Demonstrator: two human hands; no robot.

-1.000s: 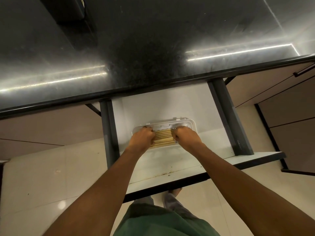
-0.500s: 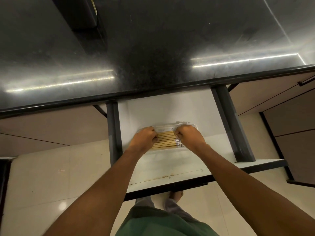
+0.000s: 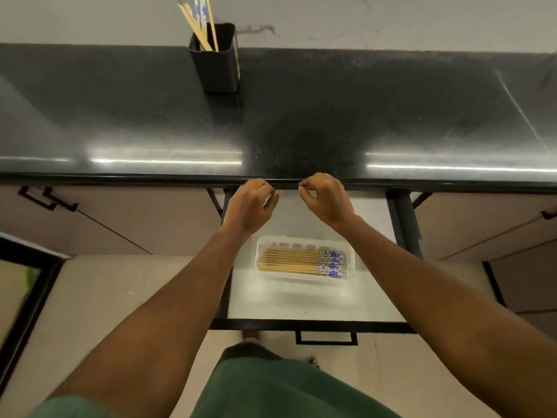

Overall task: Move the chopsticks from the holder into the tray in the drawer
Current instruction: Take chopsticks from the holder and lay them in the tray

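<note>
Looked light, stiff and thin, those chopsticks [image 3: 200, 24] left in the holder [image 3: 216, 60] at the back of the table [image 3: 391, 116]; likely smooth and prone to roll, so best pinched together near the raised tops. Lay flat and parallel, the rest [image 3: 301, 262], in the tray [image 3: 351, 254] in the open drawer [image 3: 301, 303]. Hung empty above the drawer, both left hand [image 3: 248, 206] and right hand [image 3: 327, 199], fingers loosely curled, grip holding nothing.

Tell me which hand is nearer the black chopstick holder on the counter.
Left. The left hand is raised at the counter's front edge, below and slightly right of the black chopstick holder. The right hand is alongside it, farther right of the holder. Neither touches it.
</note>
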